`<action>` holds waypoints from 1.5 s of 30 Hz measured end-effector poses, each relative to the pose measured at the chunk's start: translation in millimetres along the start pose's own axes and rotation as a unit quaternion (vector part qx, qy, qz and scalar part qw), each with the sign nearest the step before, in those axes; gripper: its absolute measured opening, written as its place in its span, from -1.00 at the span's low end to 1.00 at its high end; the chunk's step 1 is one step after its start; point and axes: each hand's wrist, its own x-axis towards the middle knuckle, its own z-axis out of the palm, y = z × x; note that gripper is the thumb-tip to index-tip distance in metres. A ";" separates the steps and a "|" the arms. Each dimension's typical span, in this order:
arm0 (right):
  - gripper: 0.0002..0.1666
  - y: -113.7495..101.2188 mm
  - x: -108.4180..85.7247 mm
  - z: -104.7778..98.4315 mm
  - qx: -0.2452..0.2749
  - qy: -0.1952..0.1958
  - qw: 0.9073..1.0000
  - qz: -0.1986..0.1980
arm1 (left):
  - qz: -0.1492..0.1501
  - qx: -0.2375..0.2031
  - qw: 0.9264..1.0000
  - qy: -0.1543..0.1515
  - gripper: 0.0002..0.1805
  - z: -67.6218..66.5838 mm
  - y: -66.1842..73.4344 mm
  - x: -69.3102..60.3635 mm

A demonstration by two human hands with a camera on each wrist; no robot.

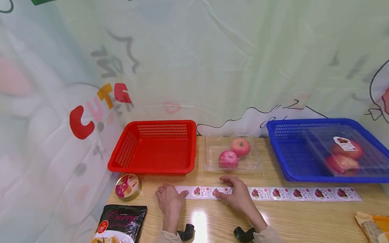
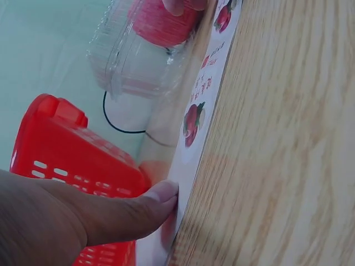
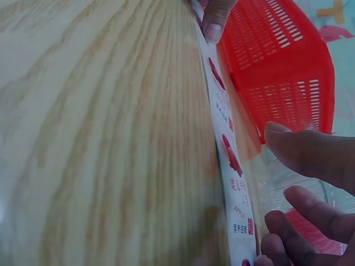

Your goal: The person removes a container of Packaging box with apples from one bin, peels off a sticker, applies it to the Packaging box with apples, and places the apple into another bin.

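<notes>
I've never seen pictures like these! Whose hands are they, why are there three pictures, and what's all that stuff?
These are one person's two bare hands. The person wears cameras: the head camera took the big picture, and one on each wrist took the tilted close-ups. The left hand's thumb touches a strip of stickers showing red fruit. The right hand is over the strip; it doesn't seem to hold anything, and I can't tell whether it touches. The wooden table also has a red basket, a clear box with two apples, a blue basket with another clear box of fruit, a round tin and some packets.
</notes>
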 end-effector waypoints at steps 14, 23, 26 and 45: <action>-0.37 1.2 -0.1 1.9 0.002 -0.022 1.000 0.015 | -0.051 -0.393 0.903 -0.166 -0.53 -8.8 -8.9 9.8; -0.37 -2.2 -1.1 3.3 0.006 -0.028 0.999 0.017 | -0.112 -0.639 0.704 -0.288 -0.70 -9.0 -17.7 14.9; -0.37 -1.8 -1.3 5.0 0.006 -0.028 1.000 0.009 | -0.112 -0.669 0.668 -0.308 -0.72 -4.2 -19.4 13.8; -0.44 -11.2 -3.9 17.3 -0.051 0.036 0.989 -0.136 | -0.085 -0.631 0.702 -0.318 -0.55 -0.2 -12.4 6.8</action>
